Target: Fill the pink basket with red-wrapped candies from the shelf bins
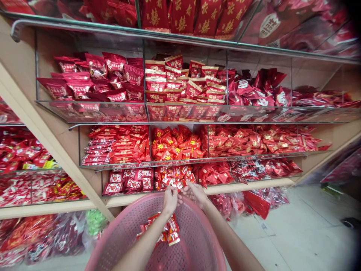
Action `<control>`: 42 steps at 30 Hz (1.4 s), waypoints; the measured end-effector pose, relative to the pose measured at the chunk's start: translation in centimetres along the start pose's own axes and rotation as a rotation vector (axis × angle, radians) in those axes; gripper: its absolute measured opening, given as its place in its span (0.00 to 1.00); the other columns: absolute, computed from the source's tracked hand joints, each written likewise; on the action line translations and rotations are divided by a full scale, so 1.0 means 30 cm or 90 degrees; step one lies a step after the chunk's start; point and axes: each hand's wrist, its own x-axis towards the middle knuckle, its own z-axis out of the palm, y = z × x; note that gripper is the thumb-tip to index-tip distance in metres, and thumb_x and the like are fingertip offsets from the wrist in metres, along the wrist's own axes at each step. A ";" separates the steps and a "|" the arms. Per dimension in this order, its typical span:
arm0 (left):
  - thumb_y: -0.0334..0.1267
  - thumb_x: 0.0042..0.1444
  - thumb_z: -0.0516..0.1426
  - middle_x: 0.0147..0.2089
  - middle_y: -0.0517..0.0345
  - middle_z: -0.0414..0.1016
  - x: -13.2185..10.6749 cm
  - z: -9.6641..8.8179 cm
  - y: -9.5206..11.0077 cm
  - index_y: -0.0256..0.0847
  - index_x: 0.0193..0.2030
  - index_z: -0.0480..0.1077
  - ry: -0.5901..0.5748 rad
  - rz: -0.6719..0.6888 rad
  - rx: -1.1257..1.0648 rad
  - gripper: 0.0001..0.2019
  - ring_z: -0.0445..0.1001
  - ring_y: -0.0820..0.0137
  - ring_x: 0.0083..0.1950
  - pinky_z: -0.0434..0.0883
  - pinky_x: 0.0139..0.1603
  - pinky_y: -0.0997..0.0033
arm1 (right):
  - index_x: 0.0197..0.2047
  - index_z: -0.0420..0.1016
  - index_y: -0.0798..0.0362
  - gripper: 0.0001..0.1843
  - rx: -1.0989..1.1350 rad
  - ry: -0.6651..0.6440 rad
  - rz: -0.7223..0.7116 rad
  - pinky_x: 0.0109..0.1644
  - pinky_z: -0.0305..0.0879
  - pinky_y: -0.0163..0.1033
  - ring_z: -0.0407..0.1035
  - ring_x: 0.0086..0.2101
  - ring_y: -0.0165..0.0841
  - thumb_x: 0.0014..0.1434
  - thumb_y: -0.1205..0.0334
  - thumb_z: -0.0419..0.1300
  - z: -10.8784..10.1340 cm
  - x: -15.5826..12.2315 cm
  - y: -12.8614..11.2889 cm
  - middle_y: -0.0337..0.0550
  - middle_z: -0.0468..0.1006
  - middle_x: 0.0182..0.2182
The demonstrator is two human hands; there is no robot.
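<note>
Both of my hands meet above the far rim of a pink perforated plastic basket (197, 229), in front of the lowest shelf. My left hand (170, 201) is closed, its fingertips pinching the edge of a small red-and-white candy packet (178, 184). Close beside it, my right hand (196, 192) has its fingers bent in at the same packet's other side. Just behind the fingers is a shelf bin of similar red packets (169, 174). Several loose candy packets (172, 229) lie inside the basket, partly hidden by my left forearm.
Tiers of clear-walled bins filled with red packets (177, 145) rise ahead. A glass shelf edge (180, 162) juts out above my hands. Bagged goods (254, 203) lie under the wooden bottom board (251, 187), and tiled floor (293, 229) extends to the right.
</note>
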 end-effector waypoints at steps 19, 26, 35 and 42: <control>0.37 0.53 0.46 0.22 0.68 0.57 -0.097 0.012 0.046 0.41 0.26 0.55 -0.103 0.296 0.233 0.07 0.63 0.78 0.26 0.60 0.28 0.78 | 0.20 0.68 0.53 0.24 -0.176 0.095 -0.045 0.25 0.59 0.38 0.65 0.20 0.33 0.47 0.39 0.52 -0.055 -0.045 -0.006 0.45 0.71 0.17; 0.40 0.44 0.56 0.23 0.68 0.65 -0.189 -0.331 0.081 0.40 0.24 0.56 -0.030 0.030 -0.051 0.11 0.73 0.74 0.28 0.69 0.30 0.76 | 0.16 0.60 0.53 0.23 -0.319 0.110 -0.193 0.25 0.52 0.35 0.58 0.19 0.29 0.49 0.43 0.53 -0.069 -0.128 -0.018 0.35 0.63 0.13; 0.31 0.47 0.57 0.27 0.59 0.73 -0.305 -0.503 -0.112 0.41 0.25 0.58 0.147 -0.212 -0.271 0.09 0.76 0.71 0.33 0.72 0.44 0.70 | 0.28 0.71 0.53 0.16 -0.350 -0.170 -0.132 0.26 0.61 0.35 0.69 0.23 0.32 0.50 0.48 0.55 0.133 -0.128 0.066 0.39 0.74 0.24; 0.30 0.50 0.51 0.22 0.64 0.68 -0.286 -0.449 -0.176 0.42 0.25 0.55 0.207 -0.179 -0.166 0.08 0.74 0.74 0.29 0.73 0.40 0.70 | 0.34 0.71 0.53 0.16 -0.383 -0.088 0.069 0.20 0.61 0.35 0.67 0.18 0.32 0.46 0.50 0.60 0.233 -0.056 0.197 0.42 0.75 0.21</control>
